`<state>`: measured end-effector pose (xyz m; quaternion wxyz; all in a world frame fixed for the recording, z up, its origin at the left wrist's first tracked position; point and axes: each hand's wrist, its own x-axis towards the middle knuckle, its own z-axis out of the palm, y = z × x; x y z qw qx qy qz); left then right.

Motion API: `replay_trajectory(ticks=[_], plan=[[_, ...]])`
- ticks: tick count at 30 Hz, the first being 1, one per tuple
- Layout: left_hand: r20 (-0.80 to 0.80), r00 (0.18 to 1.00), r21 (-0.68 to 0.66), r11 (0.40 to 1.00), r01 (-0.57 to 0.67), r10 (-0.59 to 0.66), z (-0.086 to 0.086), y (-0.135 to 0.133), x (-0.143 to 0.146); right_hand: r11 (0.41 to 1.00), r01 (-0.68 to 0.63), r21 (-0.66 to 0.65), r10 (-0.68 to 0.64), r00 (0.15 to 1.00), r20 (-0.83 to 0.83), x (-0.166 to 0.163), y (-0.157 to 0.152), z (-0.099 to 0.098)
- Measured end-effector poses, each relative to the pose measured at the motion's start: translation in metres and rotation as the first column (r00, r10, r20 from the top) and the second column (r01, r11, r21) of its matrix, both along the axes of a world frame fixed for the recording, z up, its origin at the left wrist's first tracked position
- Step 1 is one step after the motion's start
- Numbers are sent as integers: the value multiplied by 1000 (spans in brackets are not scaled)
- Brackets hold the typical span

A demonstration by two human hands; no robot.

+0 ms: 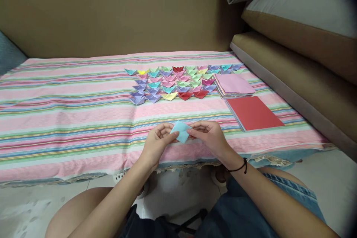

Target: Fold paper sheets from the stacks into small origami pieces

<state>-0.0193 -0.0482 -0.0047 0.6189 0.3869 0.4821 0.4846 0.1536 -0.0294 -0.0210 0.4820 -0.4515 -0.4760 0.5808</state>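
A small light-blue piece of folded paper, diamond-shaped from here, is held between my two hands above the front edge of the striped cloth. My left hand pinches its left corner, thumb on top and fingers underneath. On the opposite corner my right hand pinches in the same way. Beyond them, several folded paper boats in purple, pink, green, blue, yellow and red stand in rows on the cloth.
A pink-topped stack of paper squares lies right of the boats, with a red-topped paper stack in front of it. Striped cloth covers the seat. Cushions are piled at the right, and a brown backrest rises behind.
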Motion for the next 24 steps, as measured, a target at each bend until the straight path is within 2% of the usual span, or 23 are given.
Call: replay_trajectory(ticks=[5, 10, 12, 18, 21, 24], plan=[[-84, 986, 13, 989, 144, -142, 2, -1, 2, 996, -79, 52, 75, 995, 66, 2, -1, 0], [-39, 999, -35, 999, 27, -29, -1, -4, 5, 1000, -13, -20, 13, 999, -30, -7, -8, 2], [-57, 998, -48, 999, 24, -27, -2, -5, 6, 1000, 13, -18, -14, 999, -29, -9, -9, 0], [-158, 984, 78, 992, 95, -82, -2, -2, 2, 984, -60, 169, 40, 992, 119, -6, -6, -6], [-154, 985, 68, 994, 91, -80, -2, 0, 0, 970, -62, 235, 25, 987, 156, -4, -7, -6], [-146, 988, 51, 996, 66, -58, -2, 1, -1, 950, -10, 311, -44, 985, 169, -5, -10, -5]])
